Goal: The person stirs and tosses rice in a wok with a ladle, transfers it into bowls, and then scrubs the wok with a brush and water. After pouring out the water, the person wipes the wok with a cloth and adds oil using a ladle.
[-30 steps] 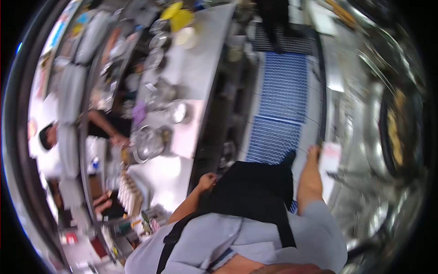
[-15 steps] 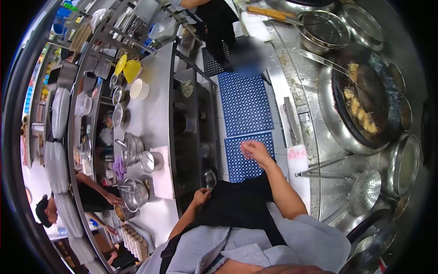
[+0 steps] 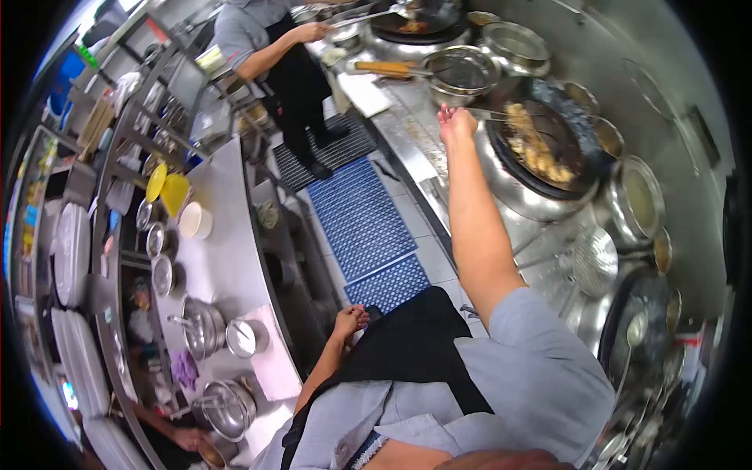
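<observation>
My right hand (image 3: 457, 125) reaches out over the stove, fingers apart and slightly curled, at the outer end of a long thin metal handle (image 3: 492, 115). Whether it touches the handle cannot be made out. That handle runs into a dark wok (image 3: 576, 149), where golden fried pieces (image 3: 536, 145) lie in a strip. My left hand (image 3: 352, 320) hangs low by the black apron with its fingers curled in, and nothing shows in it. A perforated skimmer (image 3: 595, 261) rests on the stove nearer to me.
Ahead, a co-worker's hand (image 3: 312, 32) holds a long-handled ladle (image 3: 368, 19) at another wok. A strainer (image 3: 462, 70) sits over a pot. On the left counter (image 3: 227, 211) are metal bowls (image 3: 205, 327) and a white tub (image 3: 195, 220). A blue mat (image 3: 360, 219) covers the floor.
My right hand has moved forward and up from above the mat to the handle at the wok. The view has turned toward the stove. My left hand stays low, its fingers still curled.
</observation>
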The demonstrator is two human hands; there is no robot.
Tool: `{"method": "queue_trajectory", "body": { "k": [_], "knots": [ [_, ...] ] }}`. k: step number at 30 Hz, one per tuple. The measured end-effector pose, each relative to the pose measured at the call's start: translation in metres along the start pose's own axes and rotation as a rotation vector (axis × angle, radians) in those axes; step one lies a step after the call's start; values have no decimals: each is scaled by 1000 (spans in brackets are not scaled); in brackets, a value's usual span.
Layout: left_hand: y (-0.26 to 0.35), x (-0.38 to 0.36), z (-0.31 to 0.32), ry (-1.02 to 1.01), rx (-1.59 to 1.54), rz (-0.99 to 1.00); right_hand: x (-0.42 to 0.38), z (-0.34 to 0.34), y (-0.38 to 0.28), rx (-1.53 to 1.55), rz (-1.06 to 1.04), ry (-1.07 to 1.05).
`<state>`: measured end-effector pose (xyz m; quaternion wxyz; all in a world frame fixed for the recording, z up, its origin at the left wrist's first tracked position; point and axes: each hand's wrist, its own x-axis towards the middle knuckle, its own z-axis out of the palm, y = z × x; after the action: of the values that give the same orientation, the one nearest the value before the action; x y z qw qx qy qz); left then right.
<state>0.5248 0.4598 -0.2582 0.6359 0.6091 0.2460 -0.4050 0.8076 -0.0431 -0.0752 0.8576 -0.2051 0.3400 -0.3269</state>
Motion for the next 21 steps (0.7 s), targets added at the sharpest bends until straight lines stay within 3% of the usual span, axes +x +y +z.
{"method": "queue_trajectory", "body": {
  "k": [3,5,7,9,11,13,15,21],
  "knots": [
    [11,34,-3,-77,149,54,-46,-23,-37,-29,-129,55],
    [18,63,-9,-133,175,76,-91,-53,-76,-293,-157,37],
    [21,77,-17,-153,211,48,-102,-95,-106,-734,-334,169],
    [13,109,-28,-134,212,67,-69,-165,-160,-1661,-676,318],
    [16,112,-34,-108,239,58,-152,-162,-212,-2089,-736,340],
    [12,114,-43,-104,220,40,-163,-190,-257,-2154,-607,352],
    [0,119,-54,-95,210,-4,-181,-205,-286,-2013,-498,355],
    [-38,142,-88,-109,254,-85,-224,-227,-288,-1273,-253,274]
  ]
}}
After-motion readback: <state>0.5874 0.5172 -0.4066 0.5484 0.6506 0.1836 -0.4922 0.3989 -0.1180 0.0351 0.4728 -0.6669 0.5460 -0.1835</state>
